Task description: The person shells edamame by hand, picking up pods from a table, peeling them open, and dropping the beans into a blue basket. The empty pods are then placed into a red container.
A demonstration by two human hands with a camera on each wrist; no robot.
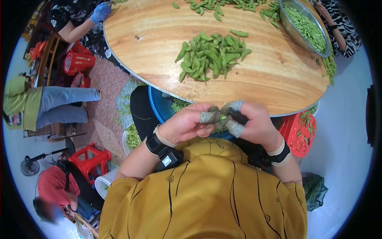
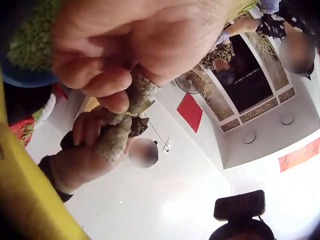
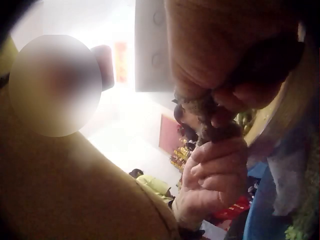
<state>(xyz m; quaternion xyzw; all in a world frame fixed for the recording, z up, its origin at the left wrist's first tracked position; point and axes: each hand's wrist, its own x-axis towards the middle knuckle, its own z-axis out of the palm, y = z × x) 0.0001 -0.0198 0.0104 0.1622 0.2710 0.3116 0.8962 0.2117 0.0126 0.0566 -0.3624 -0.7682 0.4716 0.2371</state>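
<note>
Head view: pods (image 1: pixel 211 55) lie on a wooden table (image 1: pixel 151 47); floor (image 1: pixel 107 87) seemingly speckled.

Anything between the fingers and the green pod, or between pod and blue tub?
Only grey finger wraps lie between the left hand, right hand and the green pod. Nothing visible seems to block the drop into the blue tub; the wooden table covers only its far side.

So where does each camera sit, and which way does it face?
Head: on the head, facing forward and down at the table, pods, left hand, right hand; forearms, shirt show.
Left wrist: worn there, looking past the left hand toward the right; shirt edge shows.
Right wrist: worn there, looking past the right hand toward the left; shirt shows.
Both wrist views share both hands and the blue tub.
</note>
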